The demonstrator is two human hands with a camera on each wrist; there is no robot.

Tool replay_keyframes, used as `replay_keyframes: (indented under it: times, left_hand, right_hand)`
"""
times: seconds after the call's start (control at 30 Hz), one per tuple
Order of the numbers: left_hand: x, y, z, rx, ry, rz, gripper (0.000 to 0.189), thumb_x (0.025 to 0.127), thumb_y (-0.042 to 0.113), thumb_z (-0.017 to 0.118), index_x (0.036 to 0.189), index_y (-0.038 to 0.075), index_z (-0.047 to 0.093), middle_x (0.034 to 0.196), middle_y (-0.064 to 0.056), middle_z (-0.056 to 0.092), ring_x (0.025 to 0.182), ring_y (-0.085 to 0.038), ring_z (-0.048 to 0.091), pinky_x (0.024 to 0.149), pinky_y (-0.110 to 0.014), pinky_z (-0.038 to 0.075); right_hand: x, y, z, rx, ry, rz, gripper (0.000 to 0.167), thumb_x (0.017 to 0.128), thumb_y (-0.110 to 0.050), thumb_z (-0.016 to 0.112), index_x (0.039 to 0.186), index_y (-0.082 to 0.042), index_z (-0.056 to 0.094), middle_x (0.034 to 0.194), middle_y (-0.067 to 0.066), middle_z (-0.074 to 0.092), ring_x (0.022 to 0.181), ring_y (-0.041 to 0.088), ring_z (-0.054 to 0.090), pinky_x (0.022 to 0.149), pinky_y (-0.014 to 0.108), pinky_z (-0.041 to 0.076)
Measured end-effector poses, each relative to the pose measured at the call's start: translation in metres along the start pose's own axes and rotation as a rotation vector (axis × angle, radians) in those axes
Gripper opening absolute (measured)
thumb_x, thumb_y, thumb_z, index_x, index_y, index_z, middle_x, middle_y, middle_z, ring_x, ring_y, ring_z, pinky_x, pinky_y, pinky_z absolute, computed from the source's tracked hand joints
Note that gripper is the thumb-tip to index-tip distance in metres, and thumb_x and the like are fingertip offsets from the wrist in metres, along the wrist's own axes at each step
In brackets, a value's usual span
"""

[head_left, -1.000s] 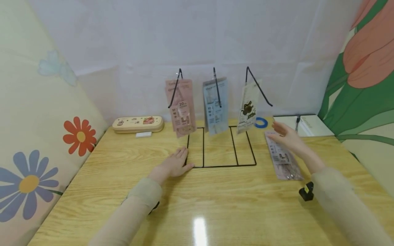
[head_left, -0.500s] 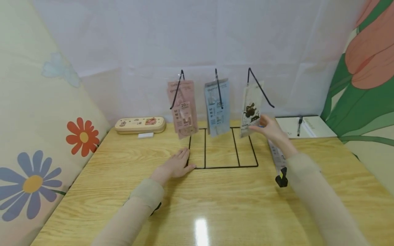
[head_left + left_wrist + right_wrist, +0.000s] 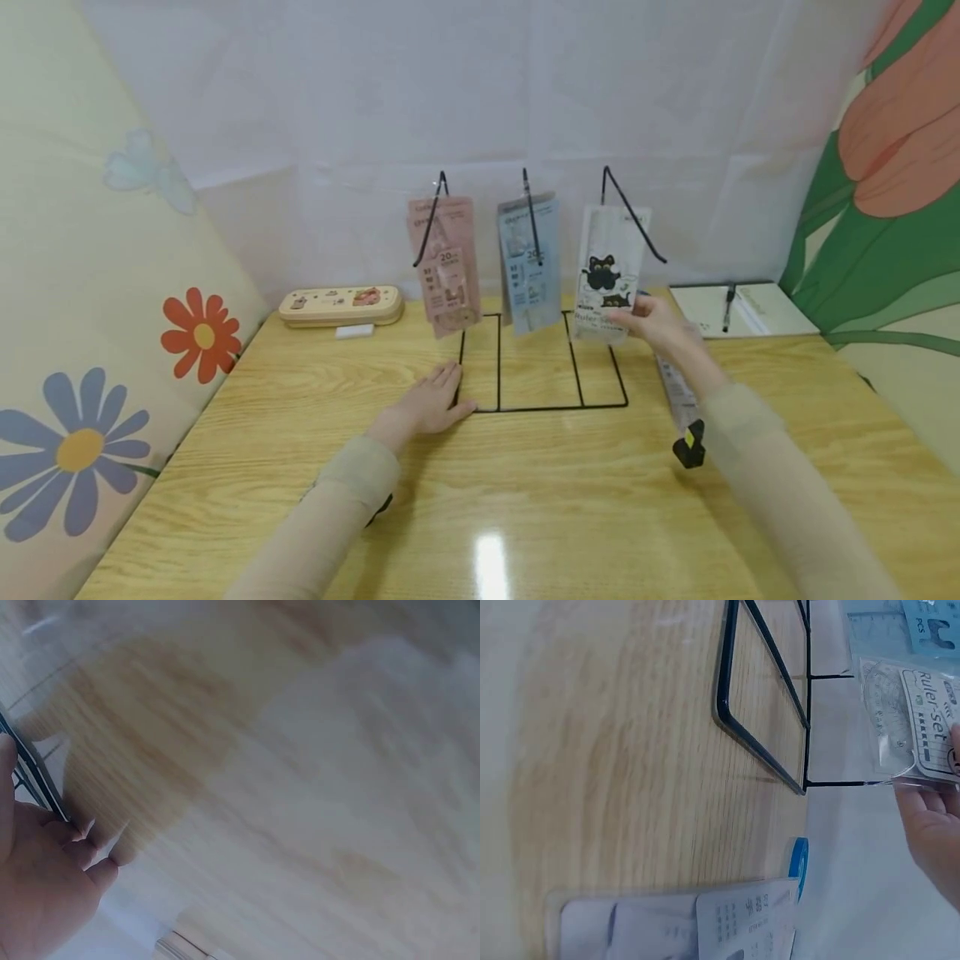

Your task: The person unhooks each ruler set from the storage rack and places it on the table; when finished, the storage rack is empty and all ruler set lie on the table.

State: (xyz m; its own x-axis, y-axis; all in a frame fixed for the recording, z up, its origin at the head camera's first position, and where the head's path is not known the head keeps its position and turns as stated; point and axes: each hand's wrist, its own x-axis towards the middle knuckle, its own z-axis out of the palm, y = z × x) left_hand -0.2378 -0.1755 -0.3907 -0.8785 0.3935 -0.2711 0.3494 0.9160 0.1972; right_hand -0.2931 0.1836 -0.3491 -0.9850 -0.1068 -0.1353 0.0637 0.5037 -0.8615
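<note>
A white ruler-set packet [image 3: 611, 267] with black cat pictures hangs from the right hook of a black wire rack [image 3: 555, 408]. My right hand [image 3: 663, 329] pinches its lower right edge, the thumb [image 3: 955, 742] in front and the fingers behind. In the right wrist view the packet's clear sleeve shows a protractor. My left hand [image 3: 429, 402] rests at the left front corner of the rack's base, fingers extended along the wire. Pink packets [image 3: 450, 275] hang on the left hook and blue packets [image 3: 531, 267] on the middle one.
A lilac packet [image 3: 677, 385] lies right of the rack, partly behind my right wrist. A blue ring [image 3: 799, 862] sits behind it. A notebook [image 3: 776, 308] with a pen [image 3: 728, 307] is back right. A cream pencil case [image 3: 341, 306] and white eraser [image 3: 354, 332] are back left.
My right hand has moved left from above the lilac packet to the white ruler-set packet, which has turned to face forward. The left hand has stayed on the rack's base.
</note>
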Motion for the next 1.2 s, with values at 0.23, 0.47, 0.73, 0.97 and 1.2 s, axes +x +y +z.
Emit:
replay_keyframes:
  times: [0.23,0.47,0.73,0.97,1.2]
  left_hand:
    - [0.003,-0.004,0.003,-0.004,0.012,0.008,0.074,0.100,0.044,0.037,0.149,-0.005,0.010,0.157,-0.023,0.007,0.145,-0.038,0.009,0.118,-0.053,0.014]
    - [-0.002,0.000,0.000,0.013,0.009,0.008,0.072,0.101,0.042,0.036,0.148,-0.006,0.010,0.156,-0.024,0.007,0.145,-0.038,0.008,0.118,-0.051,0.013]
    - [-0.001,0.000,0.000,0.006,0.002,0.012,0.073,0.101,0.043,0.036,0.148,-0.006,0.010,0.156,-0.024,0.007,0.145,-0.038,0.008,0.118,-0.051,0.013]
    - [0.000,-0.001,0.000,0.006,-0.001,0.006,0.074,0.100,0.044,0.036,0.149,-0.006,0.009,0.157,-0.024,0.006,0.145,-0.037,0.008,0.118,-0.051,0.013]
    - [0.001,-0.001,-0.001,0.002,-0.003,0.011,0.073,0.101,0.043,0.035,0.149,-0.006,0.010,0.156,-0.024,0.007,0.145,-0.038,0.008,0.118,-0.052,0.013]
  right_hand:
    - [-0.030,0.003,-0.006,-0.061,0.035,-0.061,0.048,0.083,-0.054,0.064,0.087,-0.006,0.057,0.084,0.009,0.062,0.082,0.021,0.055,0.075,0.034,0.049]
    - [-0.074,0.011,-0.011,0.017,0.025,-0.132,0.035,0.084,-0.039,0.069,0.078,-0.007,0.055,0.063,-0.005,0.056,0.061,0.004,0.047,0.062,0.023,0.046]
    - [-0.131,0.021,-0.015,0.080,-0.062,-0.133,0.048,0.088,-0.028,0.067,0.120,0.008,0.058,0.105,0.019,0.070,0.085,0.015,0.071,0.078,0.033,0.058]
    - [-0.168,0.031,-0.021,0.098,-0.102,-0.117,0.043,0.089,-0.020,0.065,0.119,0.010,0.058,0.098,0.005,0.074,0.085,0.010,0.070,0.078,0.023,0.055]
    - [-0.193,0.052,-0.048,0.062,0.042,-0.117,0.017,0.091,-0.013,0.062,0.105,-0.015,0.072,0.091,-0.017,0.072,0.084,0.002,0.068,0.074,0.017,0.051]
